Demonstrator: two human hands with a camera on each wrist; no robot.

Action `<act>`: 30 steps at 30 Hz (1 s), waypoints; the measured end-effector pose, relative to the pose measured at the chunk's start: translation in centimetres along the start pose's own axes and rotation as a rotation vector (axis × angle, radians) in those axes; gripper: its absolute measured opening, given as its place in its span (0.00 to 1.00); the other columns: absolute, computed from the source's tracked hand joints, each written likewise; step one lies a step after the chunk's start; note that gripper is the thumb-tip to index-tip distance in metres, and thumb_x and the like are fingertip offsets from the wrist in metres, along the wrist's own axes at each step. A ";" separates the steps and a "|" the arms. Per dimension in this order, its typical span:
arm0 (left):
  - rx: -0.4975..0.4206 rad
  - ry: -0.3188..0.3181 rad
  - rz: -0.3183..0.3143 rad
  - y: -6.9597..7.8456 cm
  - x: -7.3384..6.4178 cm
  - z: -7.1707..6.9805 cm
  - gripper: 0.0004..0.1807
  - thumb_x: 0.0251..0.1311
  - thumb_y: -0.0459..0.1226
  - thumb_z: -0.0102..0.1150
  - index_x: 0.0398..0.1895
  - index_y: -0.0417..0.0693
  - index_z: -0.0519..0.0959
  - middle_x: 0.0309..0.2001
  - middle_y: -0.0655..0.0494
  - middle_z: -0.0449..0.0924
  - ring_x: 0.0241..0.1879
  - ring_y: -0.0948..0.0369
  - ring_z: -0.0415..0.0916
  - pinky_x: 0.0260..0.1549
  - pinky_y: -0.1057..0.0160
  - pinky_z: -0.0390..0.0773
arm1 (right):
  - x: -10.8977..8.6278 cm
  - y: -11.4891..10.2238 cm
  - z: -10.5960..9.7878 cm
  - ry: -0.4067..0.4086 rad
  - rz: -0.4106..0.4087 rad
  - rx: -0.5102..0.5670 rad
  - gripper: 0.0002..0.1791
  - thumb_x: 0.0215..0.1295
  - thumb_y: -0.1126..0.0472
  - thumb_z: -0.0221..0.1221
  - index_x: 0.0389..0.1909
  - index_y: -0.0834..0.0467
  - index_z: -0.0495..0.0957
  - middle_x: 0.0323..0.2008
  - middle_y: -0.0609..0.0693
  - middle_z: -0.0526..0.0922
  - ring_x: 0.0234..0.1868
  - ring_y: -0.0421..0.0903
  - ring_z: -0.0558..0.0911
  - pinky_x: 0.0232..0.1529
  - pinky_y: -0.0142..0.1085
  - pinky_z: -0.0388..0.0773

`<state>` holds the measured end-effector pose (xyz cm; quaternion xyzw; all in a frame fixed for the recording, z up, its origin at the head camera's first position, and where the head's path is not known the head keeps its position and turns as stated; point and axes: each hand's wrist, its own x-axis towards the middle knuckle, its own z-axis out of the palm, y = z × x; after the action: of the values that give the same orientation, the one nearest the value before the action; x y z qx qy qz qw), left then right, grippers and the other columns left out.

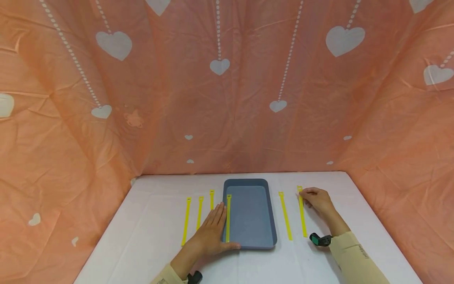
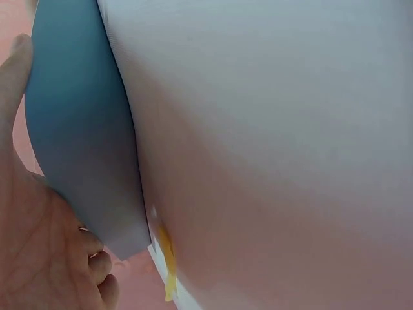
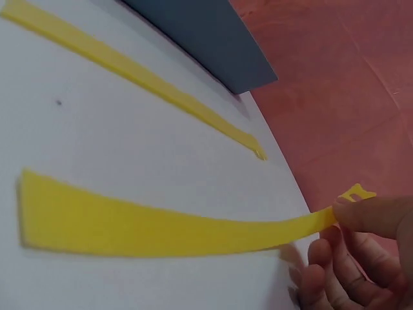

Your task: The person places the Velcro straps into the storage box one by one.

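My right hand pinches a yellow cable tie just below its slotted head, between thumb and fingers. In the right wrist view this cable tie bows upward to the fingertips, its wide end low by the table. My left hand rests against the near left corner of a blue-grey tray. Its fingers lie straight along the left side, and the thumb touches the front rim. Inside the tray, along its left side, lies another yellow cable tie.
One yellow cable tie lies between the tray and my right hand. Left of the tray are three more, the outermost cable tie in full view and the others partly behind my left hand. Orange heart-patterned sheeting encloses the white table.
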<state>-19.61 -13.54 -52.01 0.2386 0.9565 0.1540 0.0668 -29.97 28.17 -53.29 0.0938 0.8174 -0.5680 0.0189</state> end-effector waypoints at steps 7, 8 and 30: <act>0.021 -0.015 -0.009 0.2 -0.1 -0.3 0.74 0.58 0.77 0.61 0.87 0.35 0.43 0.88 0.38 0.36 0.87 0.45 0.37 0.83 0.43 0.49 | -0.4 -0.6 -0.3 -0.010 -0.046 0.045 0.18 0.77 0.61 0.66 0.54 0.74 0.79 0.31 0.48 0.85 0.31 0.42 0.83 0.34 0.33 0.86; 0.015 -0.009 -0.002 0.2 -0.1 -0.2 0.73 0.58 0.77 0.62 0.87 0.34 0.43 0.88 0.38 0.37 0.87 0.44 0.37 0.83 0.42 0.49 | -0.4 -0.7 -0.3 -0.008 -0.051 0.054 0.18 0.77 0.62 0.66 0.53 0.74 0.79 0.31 0.48 0.85 0.31 0.42 0.83 0.34 0.33 0.86; 0.028 -0.012 -0.010 0.1 0.0 -0.2 0.74 0.58 0.77 0.62 0.87 0.35 0.43 0.88 0.39 0.37 0.87 0.45 0.37 0.83 0.43 0.51 | -1.6 -3.5 -0.7 0.029 -0.189 -0.022 0.17 0.76 0.60 0.67 0.53 0.71 0.80 0.34 0.49 0.88 0.34 0.45 0.86 0.39 0.36 0.88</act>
<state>-19.56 -13.50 -51.76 0.2358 0.9593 0.1388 0.0700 -28.95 27.46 -49.59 0.0242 0.8291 -0.5567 -0.0458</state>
